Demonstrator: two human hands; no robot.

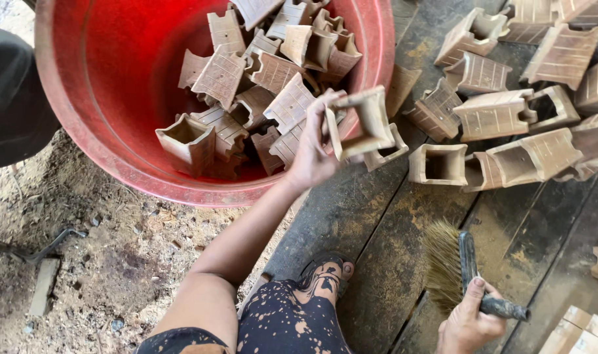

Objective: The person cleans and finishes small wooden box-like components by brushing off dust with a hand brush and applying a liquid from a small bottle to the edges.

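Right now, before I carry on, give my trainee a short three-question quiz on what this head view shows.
1. True or false: the left hand holds a clay piece at the red tub.
2. What does the right hand grip? A) brush B) hammer C) cloth
3. Fill in: the loose clay pieces outside the tub lie on dark wooden ____.

Key: 1 true; 2 A; 3 planks.

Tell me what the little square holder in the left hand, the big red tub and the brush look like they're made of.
Square holder: seemingly unglazed clay, matte tan-brown with scored lines; possibly carved wood.
Red tub: probably plastic, from its smooth, glossy, uniformly red wall.
Brush: straw-coloured, apparently natural bristles; its dark handle, gripped by the right hand, looks worn, material unclear.
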